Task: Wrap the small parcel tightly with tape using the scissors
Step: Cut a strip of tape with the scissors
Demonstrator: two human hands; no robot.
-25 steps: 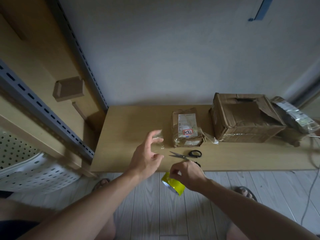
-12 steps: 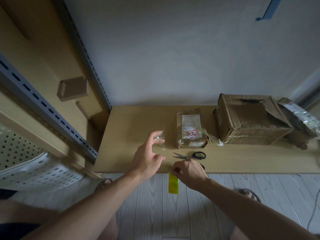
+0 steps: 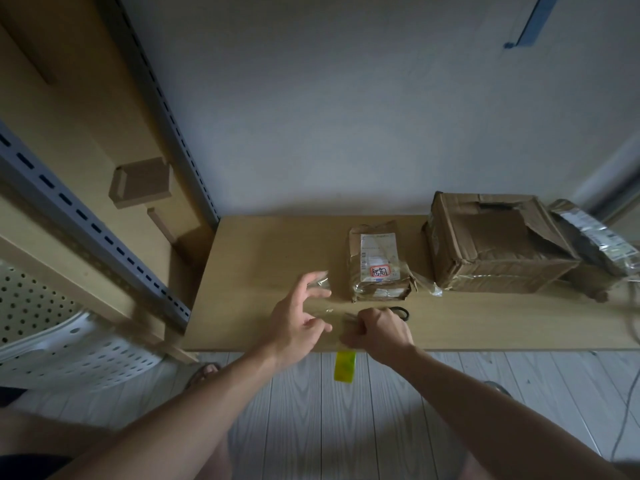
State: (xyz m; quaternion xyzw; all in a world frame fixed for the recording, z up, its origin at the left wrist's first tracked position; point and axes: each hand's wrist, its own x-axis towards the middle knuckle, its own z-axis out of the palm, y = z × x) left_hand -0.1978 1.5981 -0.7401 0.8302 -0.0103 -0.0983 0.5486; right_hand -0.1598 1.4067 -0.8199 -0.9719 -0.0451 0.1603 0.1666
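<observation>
The small parcel (image 3: 377,263), brown with a white label, lies on the wooden table (image 3: 259,258). My left hand (image 3: 299,318) hovers just left of it, fingers spread, and pinches the end of a clear tape strip (image 3: 320,280) at its fingertips. My right hand (image 3: 381,334) is at the table's front edge with curled fingers. It holds the yellow tape roll (image 3: 344,367), which hangs edge-on below the edge. This hand covers the blades of the scissors (image 3: 401,311); only a black handle loop shows.
A large torn cardboard box (image 3: 495,244) stands right of the parcel, with a foil-wrapped package (image 3: 595,237) beyond it. Metal shelf rails (image 3: 104,230) and a white perforated chair (image 3: 52,337) are on the left. A cable (image 3: 633,327) hangs at the right.
The tape roll turned from slanted to edge-on and hangs below the table edge. My right hand moved up over the scissors' blades. My left hand kept its pose.
</observation>
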